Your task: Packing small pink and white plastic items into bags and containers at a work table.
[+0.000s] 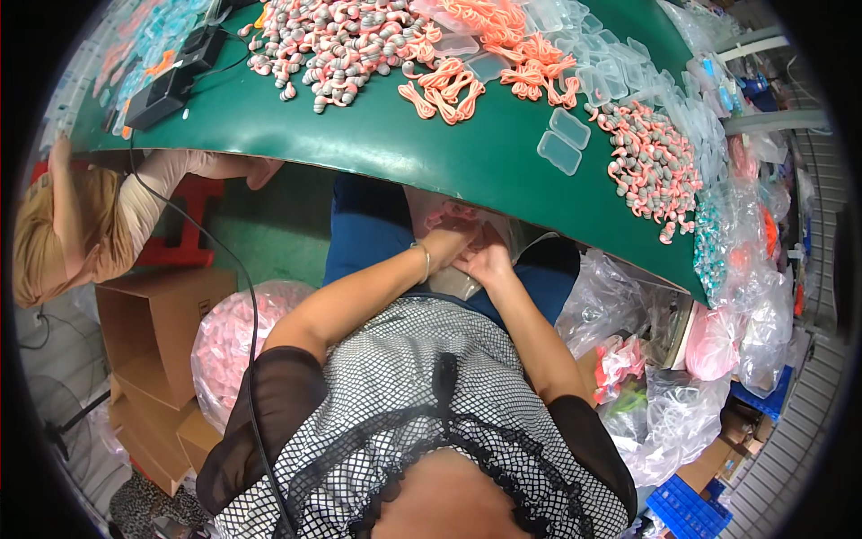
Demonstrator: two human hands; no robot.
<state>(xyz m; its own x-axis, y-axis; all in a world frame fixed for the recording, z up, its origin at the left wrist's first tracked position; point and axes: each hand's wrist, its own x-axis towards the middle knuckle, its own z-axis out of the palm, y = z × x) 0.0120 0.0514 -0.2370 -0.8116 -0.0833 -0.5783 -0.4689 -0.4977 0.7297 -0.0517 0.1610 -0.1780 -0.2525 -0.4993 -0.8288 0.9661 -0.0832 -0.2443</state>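
My left hand [446,241] and my right hand [486,260] meet in my lap, just below the edge of the green table [377,135]. Both grip a clear plastic bag [429,208] holding pink corded pieces, resting on my blue trousers. A thin bracelet circles my left wrist. On the table lie a heap of grey-and-pink earplugs [337,45], bundles of orange-pink cords [449,85], and a second earplug heap [654,162] at the right. Small clear plastic cases [564,142] lie between the heaps.
Another person [81,216] sits at the left beside cardboard boxes [153,332] and a big bag of pink pieces [229,337]. Black devices [166,85] with a cable lie on the table's left end. Clear bags [664,395] and blue crates [687,508] crowd the right.
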